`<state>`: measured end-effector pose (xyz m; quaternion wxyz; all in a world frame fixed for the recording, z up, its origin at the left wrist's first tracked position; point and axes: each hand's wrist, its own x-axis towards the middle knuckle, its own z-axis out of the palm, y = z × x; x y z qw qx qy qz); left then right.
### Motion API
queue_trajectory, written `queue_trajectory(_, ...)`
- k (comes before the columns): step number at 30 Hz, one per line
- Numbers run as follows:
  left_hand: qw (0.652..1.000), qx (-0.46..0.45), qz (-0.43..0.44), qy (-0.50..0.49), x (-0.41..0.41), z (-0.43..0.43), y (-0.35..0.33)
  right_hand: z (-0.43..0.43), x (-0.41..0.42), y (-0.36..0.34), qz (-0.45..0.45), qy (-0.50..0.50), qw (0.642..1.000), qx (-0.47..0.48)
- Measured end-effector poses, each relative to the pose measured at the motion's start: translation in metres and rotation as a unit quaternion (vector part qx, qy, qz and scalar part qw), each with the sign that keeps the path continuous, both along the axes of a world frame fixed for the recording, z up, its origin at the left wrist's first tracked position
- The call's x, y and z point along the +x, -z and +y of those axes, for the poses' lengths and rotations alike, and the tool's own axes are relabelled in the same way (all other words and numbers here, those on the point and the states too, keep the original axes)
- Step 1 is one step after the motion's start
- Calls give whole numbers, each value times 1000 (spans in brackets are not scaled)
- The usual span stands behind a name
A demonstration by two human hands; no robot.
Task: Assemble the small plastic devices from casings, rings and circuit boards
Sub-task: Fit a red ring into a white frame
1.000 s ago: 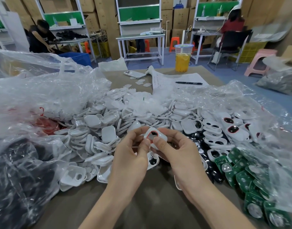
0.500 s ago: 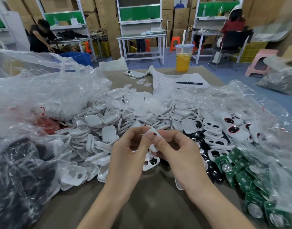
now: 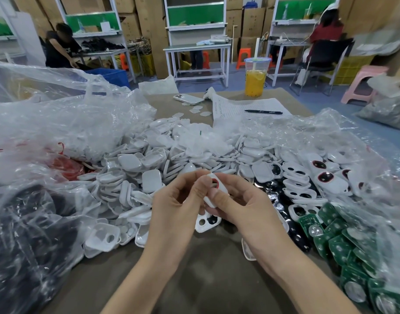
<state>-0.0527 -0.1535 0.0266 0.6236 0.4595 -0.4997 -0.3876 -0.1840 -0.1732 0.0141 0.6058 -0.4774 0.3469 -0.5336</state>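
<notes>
The left hand [image 3: 175,209] and the right hand [image 3: 244,207] are meeting above the near part of the table [image 3: 206,275]. Both are pinching one small white casing [image 3: 219,189] between thumbs and curled fingers. A red ring [image 3: 215,182] is showing in the casing's opening, just beside the left thumb tip. The held piece is hanging over the near edge of the heap of white casings [image 3: 149,166], which is spreading across the middle of the table. Crumpled clear plastic bags [image 3: 65,123] are crowding in from the left. Green circuit boards [image 3: 344,243] are lying packed along the table's right edge. A stretch of brown tabletop is showing beneath the wrists and forearms, between the bags and the boards. Beyond the heap, a phone [image 3: 188,99], a pen [image 3: 263,112] on a sheet of paper [image 3: 235,105] and a cup of orange drink [image 3: 255,80] are sitting near the far edge.
</notes>
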Motion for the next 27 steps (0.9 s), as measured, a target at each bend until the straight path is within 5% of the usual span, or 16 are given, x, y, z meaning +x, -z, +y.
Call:
queue_trajectory(10, 997, -24, -67, -41, -4, 1, 7, 0, -1, 2, 58, 15, 998, -28)
queue_trajectory(13, 982, -32, -171, -72, -4, 1, 15, -5, -6, 1, 17, 51, 999, -8)
queue_trajectory(19, 843, -102, -528, -27, -7, -1, 33, -16, -31, -10, -176, 100, 979, 38)
queue_trajectory(27, 769, -77, -635, -21, -14, -9, 28, -18, -43, -10, -213, 122, 968, 54)
